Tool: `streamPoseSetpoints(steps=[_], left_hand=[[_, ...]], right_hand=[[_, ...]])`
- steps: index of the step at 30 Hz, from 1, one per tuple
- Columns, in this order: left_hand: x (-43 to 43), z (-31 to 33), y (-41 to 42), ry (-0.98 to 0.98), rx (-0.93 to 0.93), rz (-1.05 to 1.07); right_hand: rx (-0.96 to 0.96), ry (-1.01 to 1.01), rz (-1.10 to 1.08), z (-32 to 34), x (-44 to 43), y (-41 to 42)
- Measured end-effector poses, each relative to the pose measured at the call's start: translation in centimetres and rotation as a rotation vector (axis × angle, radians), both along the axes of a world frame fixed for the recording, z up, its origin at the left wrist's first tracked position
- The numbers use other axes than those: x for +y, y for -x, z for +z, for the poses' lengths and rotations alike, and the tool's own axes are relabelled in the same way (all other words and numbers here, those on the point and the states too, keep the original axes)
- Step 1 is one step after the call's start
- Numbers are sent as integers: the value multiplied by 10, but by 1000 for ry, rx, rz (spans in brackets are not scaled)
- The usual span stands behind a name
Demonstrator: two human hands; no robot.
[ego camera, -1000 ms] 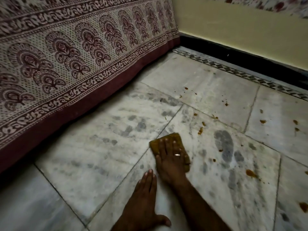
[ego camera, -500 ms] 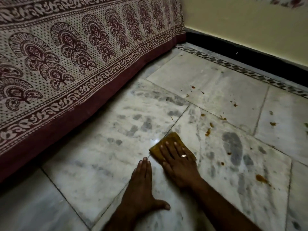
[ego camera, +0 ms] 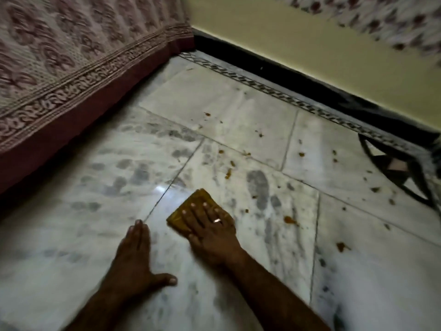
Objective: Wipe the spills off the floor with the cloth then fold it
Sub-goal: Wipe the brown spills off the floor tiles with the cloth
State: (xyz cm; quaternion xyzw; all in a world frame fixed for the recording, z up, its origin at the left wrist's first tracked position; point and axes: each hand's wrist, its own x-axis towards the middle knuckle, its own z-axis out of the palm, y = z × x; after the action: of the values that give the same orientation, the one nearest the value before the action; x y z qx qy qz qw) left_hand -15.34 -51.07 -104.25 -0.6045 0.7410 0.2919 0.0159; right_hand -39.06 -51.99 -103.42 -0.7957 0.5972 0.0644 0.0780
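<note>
The right hand point(ego camera: 210, 231) presses flat, fingers spread, on a folded mustard-yellow cloth point(ego camera: 191, 209) at lower centre. The left hand point(ego camera: 136, 256) lies open on the grey-veined white marble floor point(ego camera: 71, 235). Orange spills point(ego camera: 290, 219) dot open tiles toward the right.

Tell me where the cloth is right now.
In the head view the cloth lies flat on the marble floor near centre, pressed under the right hand, with the left hand flat on the floor beside it.

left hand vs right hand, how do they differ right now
The right hand presses flat on the yellow cloth; the left hand rests on the bare floor. The right hand wears a ring; the left hand shows none. The right hand reaches farther forward. Both lie palm down.
</note>
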Motion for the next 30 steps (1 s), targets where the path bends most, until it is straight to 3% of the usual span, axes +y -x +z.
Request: streamPoseSetpoints(steps=[5, 10, 15, 20, 24, 27, 30], left_hand=[[-2, 5, 3, -44, -52, -13], [-2, 12, 15, -84, -71, -25], [10, 13, 70, -69, -58, -130], [13, 13, 117, -86, -73, -225], [8, 21, 125, -109, -97, -251], [8, 22, 135, -68, -103, -227], [12, 20, 146, -41, -99, -254]], right_hand=[[23, 92, -264, -10, 44, 80], [-20, 57, -326, 3, 115, 120], [-68, 82, -564, 1, 33, 103], [-39, 49, -243, -5, 74, 92], [39, 158, -406, 4, 86, 141], [-58, -38, -471, 21, 45, 126], [-104, -67, -328, 7, 59, 106]])
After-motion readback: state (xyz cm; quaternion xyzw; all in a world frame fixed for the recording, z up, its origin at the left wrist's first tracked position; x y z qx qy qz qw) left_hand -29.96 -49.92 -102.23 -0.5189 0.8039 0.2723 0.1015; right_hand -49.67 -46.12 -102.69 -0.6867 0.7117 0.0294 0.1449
